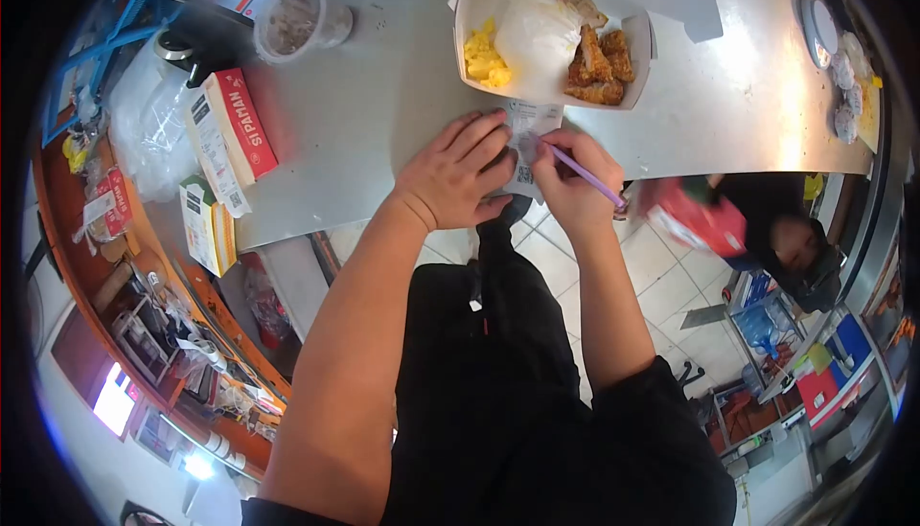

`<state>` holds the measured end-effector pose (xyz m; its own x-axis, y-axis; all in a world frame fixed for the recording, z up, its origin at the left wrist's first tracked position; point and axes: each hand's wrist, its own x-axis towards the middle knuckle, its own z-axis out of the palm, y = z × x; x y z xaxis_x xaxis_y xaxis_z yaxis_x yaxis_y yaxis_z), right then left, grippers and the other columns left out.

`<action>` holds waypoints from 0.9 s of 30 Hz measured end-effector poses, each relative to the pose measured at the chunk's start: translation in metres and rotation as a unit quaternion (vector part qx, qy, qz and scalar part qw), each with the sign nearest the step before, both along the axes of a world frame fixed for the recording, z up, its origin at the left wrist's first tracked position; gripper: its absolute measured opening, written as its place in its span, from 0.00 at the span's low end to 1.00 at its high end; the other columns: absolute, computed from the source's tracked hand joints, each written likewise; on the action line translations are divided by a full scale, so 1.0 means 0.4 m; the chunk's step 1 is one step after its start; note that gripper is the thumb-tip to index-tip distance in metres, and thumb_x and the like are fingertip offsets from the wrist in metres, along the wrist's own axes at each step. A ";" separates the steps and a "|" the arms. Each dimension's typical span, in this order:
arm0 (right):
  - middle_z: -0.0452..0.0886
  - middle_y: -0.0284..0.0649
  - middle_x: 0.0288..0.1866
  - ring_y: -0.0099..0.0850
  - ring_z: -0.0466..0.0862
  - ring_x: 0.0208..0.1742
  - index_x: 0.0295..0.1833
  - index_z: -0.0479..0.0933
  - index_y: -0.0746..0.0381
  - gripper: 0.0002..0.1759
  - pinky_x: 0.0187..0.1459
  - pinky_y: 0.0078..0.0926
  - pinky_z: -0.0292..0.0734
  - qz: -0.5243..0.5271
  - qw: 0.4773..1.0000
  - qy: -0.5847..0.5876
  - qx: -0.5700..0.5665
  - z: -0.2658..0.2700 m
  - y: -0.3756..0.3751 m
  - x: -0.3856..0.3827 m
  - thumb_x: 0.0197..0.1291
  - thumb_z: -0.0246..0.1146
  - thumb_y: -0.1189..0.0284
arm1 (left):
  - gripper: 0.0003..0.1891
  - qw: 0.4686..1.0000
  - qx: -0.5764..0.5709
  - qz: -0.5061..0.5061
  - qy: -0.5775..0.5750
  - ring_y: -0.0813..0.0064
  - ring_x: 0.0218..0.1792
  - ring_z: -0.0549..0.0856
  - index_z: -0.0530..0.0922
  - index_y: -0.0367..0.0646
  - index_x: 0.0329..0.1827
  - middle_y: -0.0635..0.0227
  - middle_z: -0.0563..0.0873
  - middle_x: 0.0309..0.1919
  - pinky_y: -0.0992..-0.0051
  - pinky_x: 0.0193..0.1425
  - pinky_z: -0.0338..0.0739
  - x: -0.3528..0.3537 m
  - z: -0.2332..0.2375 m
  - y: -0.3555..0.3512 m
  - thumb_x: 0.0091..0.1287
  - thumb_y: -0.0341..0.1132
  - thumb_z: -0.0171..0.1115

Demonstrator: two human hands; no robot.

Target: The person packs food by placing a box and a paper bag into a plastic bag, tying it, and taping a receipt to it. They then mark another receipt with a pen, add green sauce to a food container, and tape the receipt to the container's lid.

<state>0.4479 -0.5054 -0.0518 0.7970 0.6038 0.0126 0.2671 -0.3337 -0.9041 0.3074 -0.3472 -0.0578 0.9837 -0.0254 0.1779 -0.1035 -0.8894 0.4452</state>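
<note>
A printed paper receipt (529,124) lies at the front edge of the metal counter (374,124). My left hand (462,170) rests flat on the counter with its fingertips at the receipt's left side. In my right hand (578,181) is a purple pen (596,178), slanting over the receipt; its tip is hard to make out near my fingers. Just beyond stands an open paper food box (628,95) holding white rice (540,33), yellow pieces that look like scrambled egg (487,58) and browned fried pieces (596,74).
To the left are a red-and-white box (247,124), a smaller yellow-green box (213,229), plastic bags (153,114) and a clear cup (292,23). A round lid-like item (817,33) sits at the far right. Another person (781,229) is below the counter's right side with a blurred red item (700,219).
</note>
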 end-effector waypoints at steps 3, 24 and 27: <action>0.87 0.40 0.32 0.30 0.87 0.27 0.40 0.85 0.62 0.07 0.30 0.26 0.82 0.006 0.997 -0.069 0.020 -0.011 0.014 -0.007 0.56 0.76 0.80 | 0.27 1.000 -0.005 0.000 0.001 0.50 0.77 0.73 0.81 0.46 0.53 0.57 0.78 0.67 0.47 0.79 0.72 -0.002 -0.002 -0.004 0.54 0.48 0.80; 0.84 0.38 0.29 0.28 0.83 0.24 0.38 0.84 0.62 0.09 0.27 0.25 0.78 -0.003 0.992 -0.119 0.049 -0.037 0.005 -0.016 0.52 0.75 0.82 | 0.27 1.000 0.000 -0.003 0.002 0.51 0.77 0.74 0.80 0.47 0.53 0.57 0.78 0.67 0.46 0.78 0.73 -0.001 -0.002 -0.003 0.53 0.47 0.80; 0.84 0.38 0.29 0.30 0.83 0.25 0.38 0.84 0.62 0.09 0.28 0.27 0.78 0.002 0.991 -0.126 0.052 -0.043 0.021 -0.010 0.51 0.76 0.81 | 0.27 1.000 0.000 -0.007 -0.001 0.50 0.77 0.73 0.80 0.47 0.54 0.56 0.78 0.67 0.45 0.79 0.72 0.004 -0.003 0.007 0.53 0.47 0.80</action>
<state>0.4437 -0.4969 -0.0691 0.7578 0.5923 0.2736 0.4899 -0.2397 -0.8382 0.3091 -0.3443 -0.0590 0.9829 -0.0382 0.1804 -0.1162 -0.8879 0.4451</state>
